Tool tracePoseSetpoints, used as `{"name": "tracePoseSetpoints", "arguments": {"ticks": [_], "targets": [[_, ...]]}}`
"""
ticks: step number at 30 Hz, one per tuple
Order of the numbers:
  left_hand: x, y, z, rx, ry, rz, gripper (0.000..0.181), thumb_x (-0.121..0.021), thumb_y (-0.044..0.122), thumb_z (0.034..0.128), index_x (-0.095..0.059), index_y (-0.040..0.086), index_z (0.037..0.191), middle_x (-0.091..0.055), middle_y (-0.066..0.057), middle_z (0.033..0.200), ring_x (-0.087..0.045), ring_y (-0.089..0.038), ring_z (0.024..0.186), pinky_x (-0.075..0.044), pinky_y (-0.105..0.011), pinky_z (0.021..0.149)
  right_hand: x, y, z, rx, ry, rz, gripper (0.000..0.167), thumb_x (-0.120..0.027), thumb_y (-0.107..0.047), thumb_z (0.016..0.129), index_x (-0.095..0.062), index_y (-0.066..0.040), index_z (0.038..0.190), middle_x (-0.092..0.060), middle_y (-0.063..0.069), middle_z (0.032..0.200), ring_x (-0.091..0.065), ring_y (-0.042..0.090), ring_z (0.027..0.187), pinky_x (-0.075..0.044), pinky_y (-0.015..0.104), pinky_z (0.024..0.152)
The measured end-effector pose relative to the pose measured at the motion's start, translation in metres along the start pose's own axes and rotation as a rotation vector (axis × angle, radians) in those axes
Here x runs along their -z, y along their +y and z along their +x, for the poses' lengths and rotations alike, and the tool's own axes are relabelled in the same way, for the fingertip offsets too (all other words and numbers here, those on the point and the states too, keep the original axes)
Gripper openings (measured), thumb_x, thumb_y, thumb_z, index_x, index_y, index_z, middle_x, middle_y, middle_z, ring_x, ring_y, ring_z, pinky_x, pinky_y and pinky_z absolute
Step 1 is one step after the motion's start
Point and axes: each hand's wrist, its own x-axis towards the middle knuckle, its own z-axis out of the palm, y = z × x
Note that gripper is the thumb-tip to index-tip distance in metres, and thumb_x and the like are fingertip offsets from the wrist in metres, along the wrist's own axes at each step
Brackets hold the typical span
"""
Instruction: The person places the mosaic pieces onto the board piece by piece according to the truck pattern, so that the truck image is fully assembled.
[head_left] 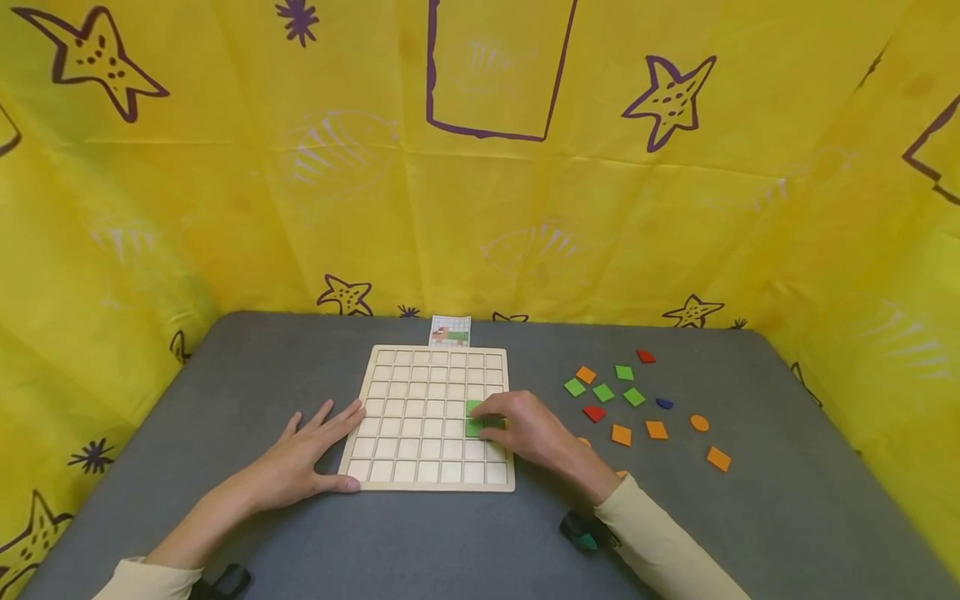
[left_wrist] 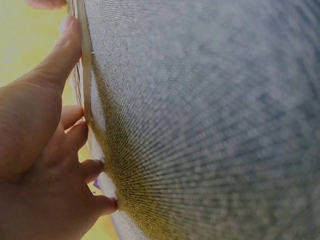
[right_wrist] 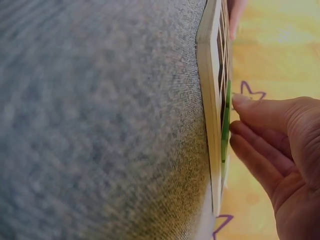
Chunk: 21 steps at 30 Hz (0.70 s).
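A pale wooden grid board point(head_left: 425, 486) lies on the grey table. My left hand point(head_left: 309, 457) rests at the board's left side, fingers spread and thumb at its near-left corner. Over the right part of the grid is my right hand point(head_left: 528, 429), its thumb and fingers bent around a green square tile point(right_wrist: 226, 125) at the board's surface. Green tiles point(head_left: 473, 427) show beside and under these fingertips in the head view; the hand hides part of them. Seen edge-on in the right wrist view, the thumb and fingers stand a little apart at the green.
A small printed picture card point(head_left: 450, 332) lies at the board's far edge. Loose green squares point(head_left: 603, 392), orange squares point(head_left: 656, 430), an orange round piece point(head_left: 700, 423), red pieces point(head_left: 594, 413) and a blue piece point(head_left: 664, 403) are scattered right of the board. A yellow patterned curtain point(head_left: 480, 192) surrounds the table.
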Motion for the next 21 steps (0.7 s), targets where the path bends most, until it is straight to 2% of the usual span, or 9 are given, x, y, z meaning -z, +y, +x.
{"name": "tracePoseSetpoints", "arguments": {"ticks": [9,16,21], "targets": [[-0.001,0.000,0.001,0.004,0.000,0.016,0.103,-0.072,0.063,0.0721,-0.034,0.012,0.153,-0.028,-0.012,0.160,-0.013,-0.052,0.143,-0.003,-0.075,0.104,0.011,0.002,-0.006,-0.033,0.017,-0.009,0.026,-0.079,-0.006,0.081,-0.075,-0.005,0.107,-0.074,0.003,0.103,-0.068,0.016,0.094,-0.055,0.031,0.083],[0.000,0.000,0.000,0.003,0.000,0.009,0.103,-0.073,0.062,0.0722,-0.034,0.012,0.153,-0.027,-0.012,0.160,-0.012,-0.052,0.143,-0.003,-0.075,0.104,0.024,0.014,-0.018,-0.104,0.054,-0.001,0.031,-0.079,-0.004,0.080,-0.074,-0.003,0.111,-0.073,0.005,0.107,-0.069,0.019,0.097,-0.055,0.035,0.085],[-0.001,0.000,0.000,0.002,0.000,0.005,0.103,-0.073,0.062,0.0722,-0.035,0.012,0.153,-0.027,-0.012,0.159,-0.012,-0.052,0.143,-0.003,-0.075,0.104,0.034,0.025,-0.029,-0.144,0.081,-0.046,0.034,-0.080,-0.005,0.080,-0.073,-0.004,0.113,-0.072,0.005,0.109,-0.069,0.021,0.100,-0.056,0.037,0.085]]}}
